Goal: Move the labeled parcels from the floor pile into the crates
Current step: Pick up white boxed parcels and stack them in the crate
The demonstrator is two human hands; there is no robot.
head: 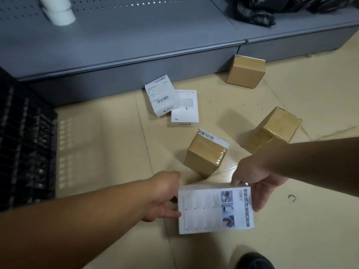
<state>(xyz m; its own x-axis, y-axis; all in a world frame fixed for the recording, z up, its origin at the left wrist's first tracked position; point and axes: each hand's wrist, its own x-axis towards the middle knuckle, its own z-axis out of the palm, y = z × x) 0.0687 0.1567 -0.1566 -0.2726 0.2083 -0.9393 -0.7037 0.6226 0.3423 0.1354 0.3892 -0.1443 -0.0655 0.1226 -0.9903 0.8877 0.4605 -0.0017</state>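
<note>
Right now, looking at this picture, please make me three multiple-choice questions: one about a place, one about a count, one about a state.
1. Where does the black crate stand?
A. at the left edge, beside the grey shelf
B. on the shelf
C. at the far right

2. How many brown cardboard boxes lie on the floor?
A. one
B. three
C. five

3. What is the state of the white box nearest the person?
A. untouched on the floor
B. held by both hands
C. already in the crate

Answers:
1 A, the crate fills the left side, next to the grey shelf.
2 B, one box by the shelf base, one at the right, one with a barcode label.
3 B, the left hand grips its left edge and the right hand its right edge.
</note>
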